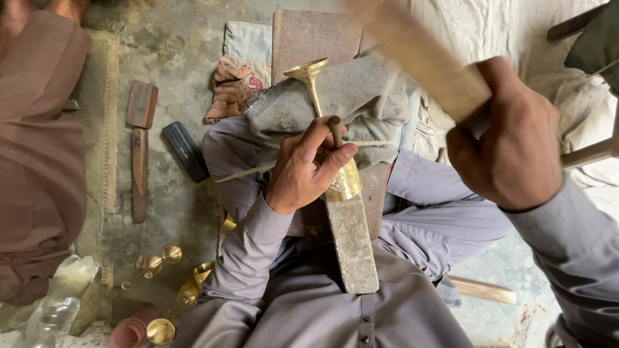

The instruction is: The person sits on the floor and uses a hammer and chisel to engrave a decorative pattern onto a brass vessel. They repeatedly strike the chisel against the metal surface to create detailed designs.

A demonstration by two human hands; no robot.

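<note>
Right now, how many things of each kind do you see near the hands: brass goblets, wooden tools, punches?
Brass goblets: 5, one under the left hand, four on the floor.
Wooden mallet: 1, in the right hand.
Punch: 1, in the left hand.
Total: 7

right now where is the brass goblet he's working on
In the head view, centre: the brass goblet lies on the grey cloth over the person's lap, pinned by the left hand, which also holds a small punch.
</note>
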